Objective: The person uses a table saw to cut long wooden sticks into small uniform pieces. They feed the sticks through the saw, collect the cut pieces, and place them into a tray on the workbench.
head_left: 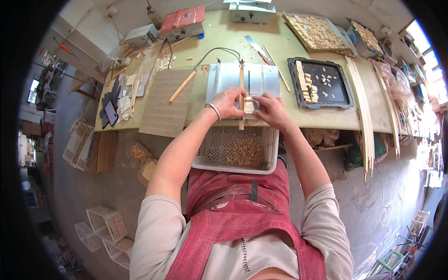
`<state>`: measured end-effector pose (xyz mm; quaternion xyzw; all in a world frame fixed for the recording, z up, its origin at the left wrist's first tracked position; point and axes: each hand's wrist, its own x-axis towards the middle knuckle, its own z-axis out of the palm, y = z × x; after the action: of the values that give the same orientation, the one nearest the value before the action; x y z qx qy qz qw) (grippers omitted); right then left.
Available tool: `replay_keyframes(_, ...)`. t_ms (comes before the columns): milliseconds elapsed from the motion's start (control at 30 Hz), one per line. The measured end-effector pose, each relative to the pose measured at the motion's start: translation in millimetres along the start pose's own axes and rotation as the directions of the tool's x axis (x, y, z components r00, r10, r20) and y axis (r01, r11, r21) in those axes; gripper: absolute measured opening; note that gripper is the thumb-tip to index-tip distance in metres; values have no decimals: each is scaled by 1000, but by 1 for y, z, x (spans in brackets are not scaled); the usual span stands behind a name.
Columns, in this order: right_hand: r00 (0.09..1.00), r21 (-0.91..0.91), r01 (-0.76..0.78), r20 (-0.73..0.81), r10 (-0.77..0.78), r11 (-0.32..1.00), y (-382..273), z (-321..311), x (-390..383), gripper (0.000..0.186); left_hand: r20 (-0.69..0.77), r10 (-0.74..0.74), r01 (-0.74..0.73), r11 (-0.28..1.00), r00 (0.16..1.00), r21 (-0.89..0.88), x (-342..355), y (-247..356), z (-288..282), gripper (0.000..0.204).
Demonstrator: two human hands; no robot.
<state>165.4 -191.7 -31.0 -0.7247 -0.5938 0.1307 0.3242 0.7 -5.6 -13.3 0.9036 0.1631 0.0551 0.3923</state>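
Wood pieces (248,105) lie close together on a metal plate (217,83) near the front edge of the green tabletop (219,32), just right of a narrow wooden bar (241,80) and in line with a dark slot in the plate. The left hand (227,103), with a bracelet (213,111) at its wrist, reaches the bar from the left, thumb and forefinger spread along it; I cannot tell whether its grip is clamped on anything. The right hand (271,109) has bent fingers at the right side of the pieces; whether that grip closes on them, I cannot tell. Below the edge, a pale crate (233,170) holds many small wood bits (246,150). On the right, a black tray (342,91) carries stacked blocks (304,84). A cardboard sheet (164,102) lies left of the plate.
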Motion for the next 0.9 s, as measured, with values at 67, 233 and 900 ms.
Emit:
replay_keyframes(67,999,0,-7,35,7,1000,0,-3,1,52,37,-42,41,998,998,39,0,5,-4,58)
replay_keyframes(233,997,6,-27,66,26,1000,-7,-7,3,49,4,-17,17,999,1000,36,-1,4,-2,58)
replay_keyframes(900,999,33,7,-47,-5,999,12,3,30,40,-27,-15,16,999,1000,38,32,-10,-11,55)
